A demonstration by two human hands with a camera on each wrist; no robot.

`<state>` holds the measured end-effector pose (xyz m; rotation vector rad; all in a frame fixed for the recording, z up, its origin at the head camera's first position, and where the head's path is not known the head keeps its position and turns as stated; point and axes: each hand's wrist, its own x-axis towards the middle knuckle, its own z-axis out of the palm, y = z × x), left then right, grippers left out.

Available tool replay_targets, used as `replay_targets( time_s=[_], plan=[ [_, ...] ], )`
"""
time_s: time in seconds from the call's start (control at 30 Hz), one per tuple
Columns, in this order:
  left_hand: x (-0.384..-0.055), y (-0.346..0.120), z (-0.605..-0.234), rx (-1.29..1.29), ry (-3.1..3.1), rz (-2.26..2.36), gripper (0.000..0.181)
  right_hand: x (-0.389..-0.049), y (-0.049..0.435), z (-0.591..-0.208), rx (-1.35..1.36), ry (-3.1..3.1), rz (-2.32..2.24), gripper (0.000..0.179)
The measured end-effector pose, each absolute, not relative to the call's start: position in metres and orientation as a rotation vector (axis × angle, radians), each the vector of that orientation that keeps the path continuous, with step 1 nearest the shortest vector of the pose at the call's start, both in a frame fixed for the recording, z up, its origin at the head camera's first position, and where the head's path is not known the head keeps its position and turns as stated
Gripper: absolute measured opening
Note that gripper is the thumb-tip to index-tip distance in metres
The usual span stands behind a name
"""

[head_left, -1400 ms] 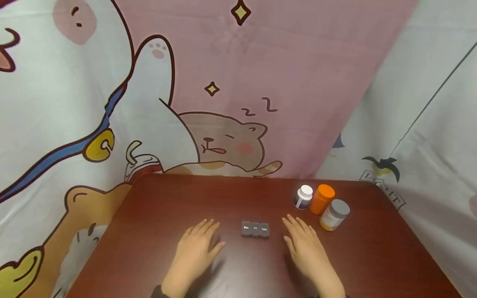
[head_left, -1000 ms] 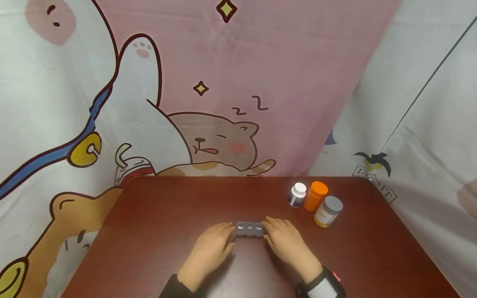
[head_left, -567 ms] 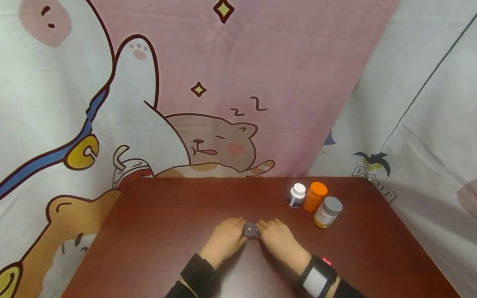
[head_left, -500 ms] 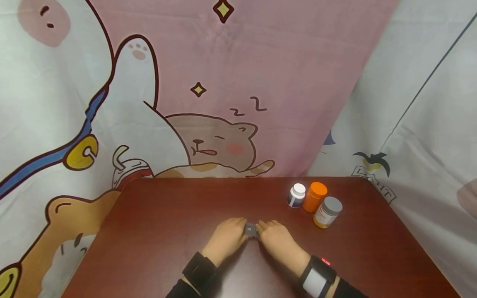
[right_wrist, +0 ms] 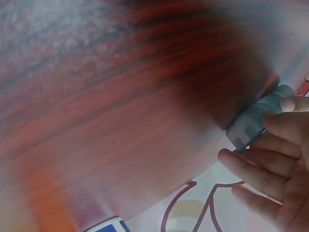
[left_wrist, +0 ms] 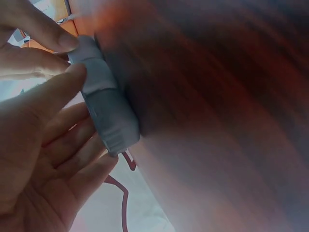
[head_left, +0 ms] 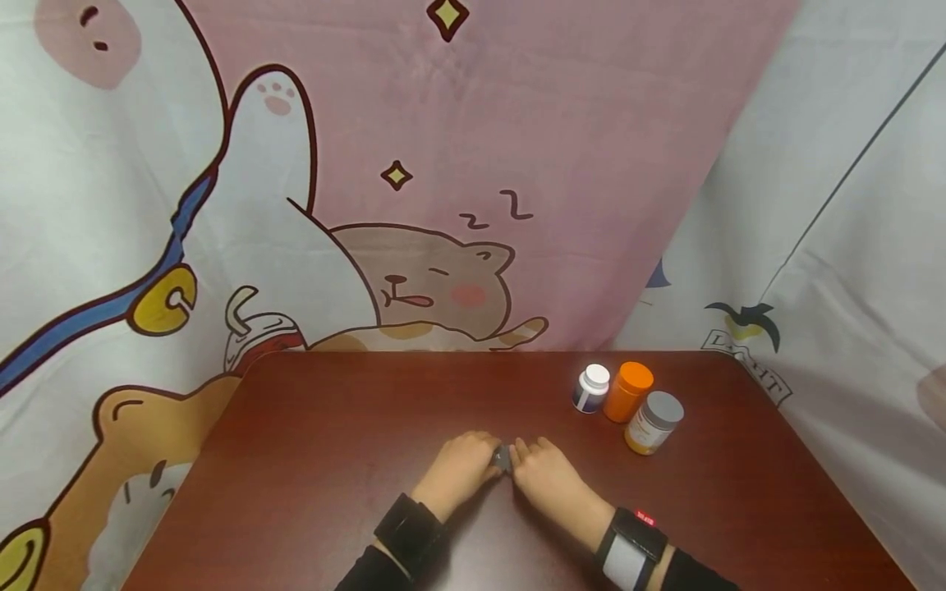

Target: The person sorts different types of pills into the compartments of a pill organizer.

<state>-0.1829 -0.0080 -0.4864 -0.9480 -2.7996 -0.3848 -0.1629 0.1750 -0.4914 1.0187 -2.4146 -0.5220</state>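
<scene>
A small dark grey pill organizer point(head_left: 503, 459) with three joined compartments lies low at the table's middle, between both hands. My left hand point(head_left: 460, 469) grips its left part, thumb on the near side and fingers on the far side. From the right, my right hand point(head_left: 548, 483) holds the other end between thumb and fingers. In the left wrist view the row of compartments point(left_wrist: 108, 113) shows between the hands, the organizer close to the tabletop. The right wrist view shows one end of the organizer point(right_wrist: 246, 125) beside the right fingers. Most lids are hidden in the head view.
At the back right of the brown table point(head_left: 355, 402) stand a white-capped bottle point(head_left: 591, 389), an orange bottle point(head_left: 628, 392) and a grey-lidded jar point(head_left: 654, 423), close together. A cartoon-print cloth point(head_left: 576, 164) hangs behind the table. Both wrists wear black straps.
My hands have come in from both sides and taken hold of the pill organizer, whose three lids showed before. The left hand has since slid right, covering more of it. The bottles stay put.
</scene>
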Motion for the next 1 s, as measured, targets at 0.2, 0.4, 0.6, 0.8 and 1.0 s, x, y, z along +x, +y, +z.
replay_targets(
  time_s=[0.2,0.4,0.6,0.8,1.0],
  plan=[
    [-0.184,-0.007,-0.484,-0.916,-2.836,-0.416,0.028,-0.166,0.179,-0.492,1.069,-2.357,-0.581,0.024],
    [-0.185,-0.006,-0.485,-0.901,-2.863,-0.46,0.029,-0.166,0.179,-0.492,1.145,-2.262,-0.737,0.027],
    [-0.186,-0.006,-0.484,-0.868,-2.873,-0.518,0.032,-0.167,0.18,-0.49,1.196,-2.208,-0.842,0.028],
    [-0.185,-0.005,-0.485,-0.847,-2.883,-0.532,0.034,-0.17,0.183,-0.489,1.23,-2.205,-0.825,0.027],
    [-0.185,-0.005,-0.488,-0.837,-2.869,-0.553,0.033,-0.178,0.19,-0.489,1.238,-2.243,-0.608,0.018]
  ],
)
